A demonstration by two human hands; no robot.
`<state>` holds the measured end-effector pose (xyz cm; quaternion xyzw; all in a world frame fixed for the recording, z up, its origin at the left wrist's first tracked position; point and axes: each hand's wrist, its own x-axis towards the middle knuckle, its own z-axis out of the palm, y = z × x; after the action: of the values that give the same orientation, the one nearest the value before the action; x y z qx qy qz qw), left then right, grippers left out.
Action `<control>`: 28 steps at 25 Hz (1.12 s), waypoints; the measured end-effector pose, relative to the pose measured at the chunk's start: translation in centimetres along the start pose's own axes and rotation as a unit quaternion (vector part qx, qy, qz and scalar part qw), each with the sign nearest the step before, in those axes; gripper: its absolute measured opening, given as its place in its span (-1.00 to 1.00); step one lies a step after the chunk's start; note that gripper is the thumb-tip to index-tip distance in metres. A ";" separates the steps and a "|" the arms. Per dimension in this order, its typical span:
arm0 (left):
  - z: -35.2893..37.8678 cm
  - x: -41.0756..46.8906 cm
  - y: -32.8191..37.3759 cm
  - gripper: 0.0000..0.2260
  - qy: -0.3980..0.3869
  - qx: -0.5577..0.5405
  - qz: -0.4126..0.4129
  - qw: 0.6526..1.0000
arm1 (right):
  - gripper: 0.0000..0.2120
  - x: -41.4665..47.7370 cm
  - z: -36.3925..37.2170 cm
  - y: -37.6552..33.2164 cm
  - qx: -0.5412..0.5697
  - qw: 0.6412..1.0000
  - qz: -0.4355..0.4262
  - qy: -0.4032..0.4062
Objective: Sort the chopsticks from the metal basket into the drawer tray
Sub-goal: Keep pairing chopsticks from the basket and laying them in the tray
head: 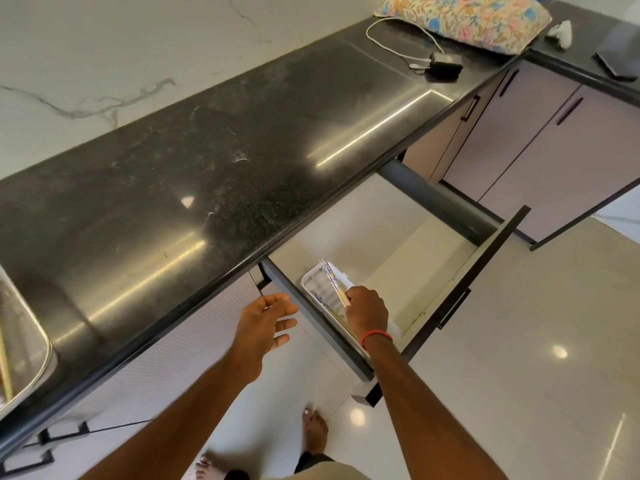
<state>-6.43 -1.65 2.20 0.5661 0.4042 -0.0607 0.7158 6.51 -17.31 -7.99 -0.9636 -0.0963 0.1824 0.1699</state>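
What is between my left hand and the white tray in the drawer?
Only the drawer's dark side wall, as the head view shows. The left hand hovers open outside it, and the white tray sits just inside.

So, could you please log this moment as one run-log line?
stage: placing | right hand: grips patterned wooden chopsticks over white plastic tray in open drawer | left hand: open, empty

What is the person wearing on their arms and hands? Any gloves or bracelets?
No gloves. The left arm and right arm are bare, with no sleeves in view. A thin red band goes round the wrist of the right hand. The left hand wears nothing that shows: no watch, no band, no ring.
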 end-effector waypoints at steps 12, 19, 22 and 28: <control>-0.1 0.8 -1.0 -0.85 0.032 0.016 -0.023 0.999 | -0.78 1.4 2.5 1.5 -0.158 0.984 -0.037 -0.068; -0.7 0.8 -0.9 -0.84 0.037 0.007 -0.024 0.999 | -0.80 1.9 2.4 2.1 -0.163 0.982 -0.063 -0.077; -1.2 0.7 -1.0 -0.84 0.041 0.006 -0.023 0.999 | -0.83 2.2 2.4 2.4 -0.178 0.979 -0.073 -0.068; -2.1 0.5 -1.0 -0.83 0.058 0.010 -0.020 0.998 | -0.86 2.3 2.8 2.7 -0.203 0.969 -0.119 -0.073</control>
<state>-7.74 0.02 1.00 0.5676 0.4556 -0.0466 0.6842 7.88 -18.46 -12.11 -0.9436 -0.2578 0.2074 -0.0159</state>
